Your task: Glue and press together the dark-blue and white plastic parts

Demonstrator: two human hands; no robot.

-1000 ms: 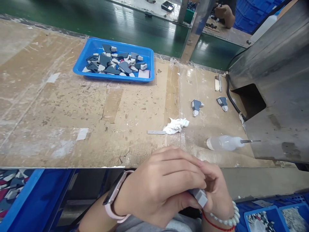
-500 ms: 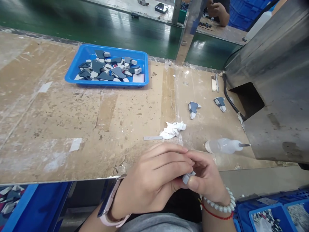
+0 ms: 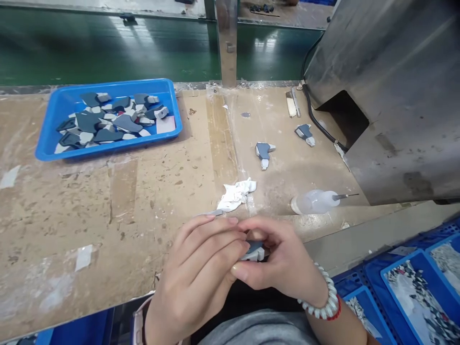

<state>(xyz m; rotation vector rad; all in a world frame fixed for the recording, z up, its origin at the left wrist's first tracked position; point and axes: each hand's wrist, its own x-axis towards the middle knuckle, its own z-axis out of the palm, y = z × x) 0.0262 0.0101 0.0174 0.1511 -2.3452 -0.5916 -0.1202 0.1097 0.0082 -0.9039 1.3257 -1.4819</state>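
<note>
My left hand (image 3: 196, 280) and my right hand (image 3: 283, 261) meet at the near edge of the worn workbench (image 3: 143, 191). Together they pinch a small grey-and-blue part (image 3: 253, 250) between fingertips and thumbs; most of it is hidden by the fingers. A beaded bracelet sits on my right wrist. On the bench beyond lie a crumpled white cloth (image 3: 235, 194), a thin grey strip (image 3: 214, 212) and a clear squeeze bottle (image 3: 316, 201) with a needle tip, on its side.
A blue tray (image 3: 53, 143) with several blue-grey parts stands at the back left. Two loose parts (image 3: 264, 152) (image 3: 304, 133) lie near a grey metal machine housing (image 3: 395, 96) at right. Blue bins (image 3: 417, 287) of parts sit at lower right. A green conveyor (image 3: 108, 48) runs behind.
The view has swung rightward and down, so the tray shifted left. Both hands rose over the bench edge and turned the small part between the fingers.
</note>
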